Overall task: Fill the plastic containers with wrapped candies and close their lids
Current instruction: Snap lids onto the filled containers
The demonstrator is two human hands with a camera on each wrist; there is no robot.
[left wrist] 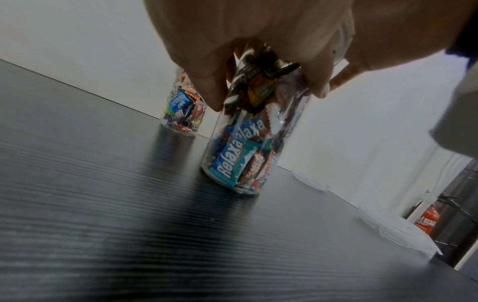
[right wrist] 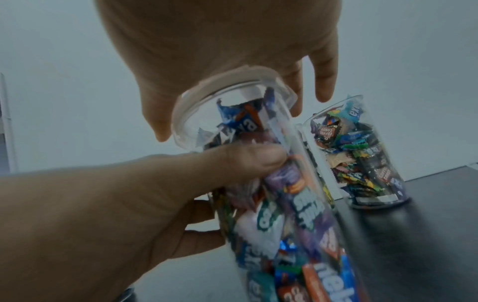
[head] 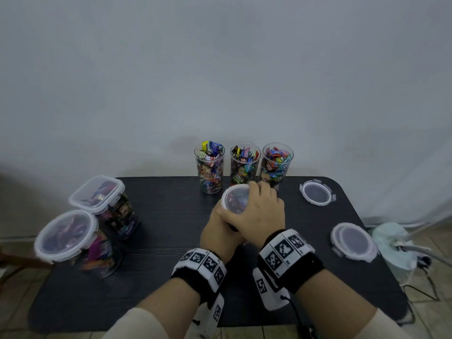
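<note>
Fingers (right wrist: 320, 81) of our right hand (head: 259, 211) curled over the lid (head: 235, 198) while our left hand (head: 220, 234) gripped the jar (left wrist: 248, 139) mid-table (head: 159, 216); we judged even downward pressure would seat the rim before any clips were snapped.

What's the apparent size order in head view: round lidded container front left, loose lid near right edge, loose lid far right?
1. Round lidded container, nearest the camera, which inflates it.
2. Near loose lid.
3. Far loose lid; farther off, so true size versus the near lid is unsure.
</note>
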